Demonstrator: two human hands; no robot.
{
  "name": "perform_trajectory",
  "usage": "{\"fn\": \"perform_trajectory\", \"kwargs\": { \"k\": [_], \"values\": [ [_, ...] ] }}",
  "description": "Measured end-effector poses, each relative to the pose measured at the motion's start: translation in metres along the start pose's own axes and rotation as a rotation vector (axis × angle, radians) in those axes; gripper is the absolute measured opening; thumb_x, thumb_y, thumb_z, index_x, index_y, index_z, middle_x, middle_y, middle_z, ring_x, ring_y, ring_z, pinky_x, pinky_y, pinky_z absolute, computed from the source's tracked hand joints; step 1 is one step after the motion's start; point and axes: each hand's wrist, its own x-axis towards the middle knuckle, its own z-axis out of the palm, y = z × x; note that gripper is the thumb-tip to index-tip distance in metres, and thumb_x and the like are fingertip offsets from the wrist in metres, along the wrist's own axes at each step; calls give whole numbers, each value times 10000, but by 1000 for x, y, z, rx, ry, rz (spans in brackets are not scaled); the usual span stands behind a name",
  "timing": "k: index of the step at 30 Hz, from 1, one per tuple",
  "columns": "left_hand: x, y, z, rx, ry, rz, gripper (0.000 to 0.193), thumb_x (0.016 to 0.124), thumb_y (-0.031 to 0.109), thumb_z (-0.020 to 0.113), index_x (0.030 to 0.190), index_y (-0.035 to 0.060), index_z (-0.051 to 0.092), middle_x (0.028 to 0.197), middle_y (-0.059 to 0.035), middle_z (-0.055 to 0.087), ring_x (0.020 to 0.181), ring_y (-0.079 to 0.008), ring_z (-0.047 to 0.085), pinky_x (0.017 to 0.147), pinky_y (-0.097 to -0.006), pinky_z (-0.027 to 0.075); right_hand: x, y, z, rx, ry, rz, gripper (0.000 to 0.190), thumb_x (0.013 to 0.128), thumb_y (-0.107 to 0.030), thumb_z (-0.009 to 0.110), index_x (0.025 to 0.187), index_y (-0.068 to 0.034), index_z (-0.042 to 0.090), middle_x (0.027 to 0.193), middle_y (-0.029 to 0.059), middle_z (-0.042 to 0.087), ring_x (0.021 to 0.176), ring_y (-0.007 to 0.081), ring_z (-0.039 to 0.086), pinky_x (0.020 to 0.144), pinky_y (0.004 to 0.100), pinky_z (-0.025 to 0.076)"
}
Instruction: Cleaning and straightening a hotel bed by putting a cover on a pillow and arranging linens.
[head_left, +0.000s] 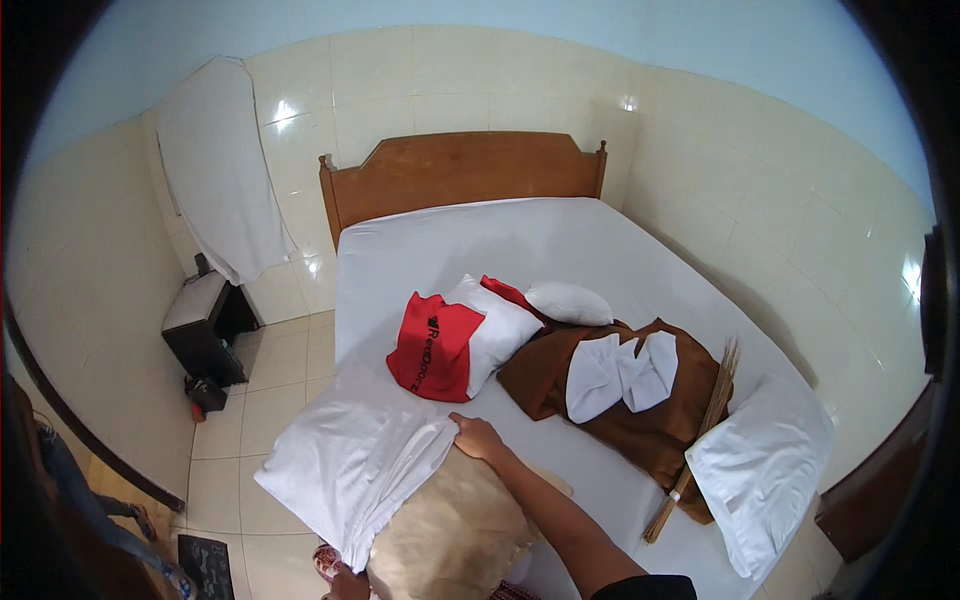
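My right hand (478, 437) grips the open edge of a white pillowcase (352, 442), near the middle of the bed's front side. At the bottom of the view, my left hand (349, 583) is closed on another part of the same edge; its lower part is cut off by the frame. A bare beige pillow (450, 525), darkly stained in places, lies partly inside the pillowcase. Its exposed end reaches towards me, below my right forearm. Just beyond the pillowcase, a red printed cloth (435, 349) lies over a white pillow (504, 330).
On the bed's white sheet (487, 232) lie a brown blanket (637, 442), folded white towels (619, 375), a small white pillow (570, 302), a stick broom (697, 465) and another white pillow (765, 465). A black cabinet (206, 337) stands left. Someone's legs (105, 510) show beyond the doorway.
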Motion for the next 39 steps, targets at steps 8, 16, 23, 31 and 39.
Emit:
{"fn": "perform_trajectory", "kwargs": {
  "k": [8, 16, 23, 31, 39],
  "values": [
    [8, -30, 82, -1086, 295, -783, 338, 843, 173, 483, 1166, 74, 470, 1158, -94, 501, 1050, -248, 473, 888, -333, 385, -69, -69, -17, 777, 813, -307, 379, 728, -93, 567, 1100, -23, 566, 896, 222, 622, 834, 327, 624, 722, 348, 471],
    [169, 102, -62, -691, 388, -190, 399, 764, 90, 572, 1129, -16, 449, 1027, -157, 515, 912, -253, 523, 840, -321, 402, -118, -44, -53, 495, 941, -22, 235, 692, -103, 621, 915, -38, 584, 786, 118, 609, 743, 287, 584, 675, 388, 455],
    [191, 150, -30, -220, 68, 167, 402, 621, 54, 622, 1017, 95, 561, 981, -85, 574, 996, -277, 498, 885, -395, 360, -131, -7, -11, -35, 883, 113, 368, 702, -70, 587, 1069, -97, 571, 1141, 106, 504, 987, 291, 498, 782, 374, 433],
    [155, 122, -24, -362, -48, 272, 292, 618, 11, 545, 910, 18, 526, 828, -186, 555, 816, -362, 527, 758, -444, 403, -110, -28, -4, -65, 810, -308, 344, 686, -56, 553, 1027, -96, 574, 983, 63, 540, 982, 239, 498, 890, 386, 346],
    [124, 114, -38, -275, -53, 271, 385, 629, 122, 651, 1006, 97, 580, 788, -64, 568, 696, -257, 553, 643, -360, 450, -166, -8, 36, -153, 569, -554, 275, 584, -97, 609, 856, -113, 576, 781, 1, 559, 788, 176, 524, 764, 329, 368]
  ]
}}
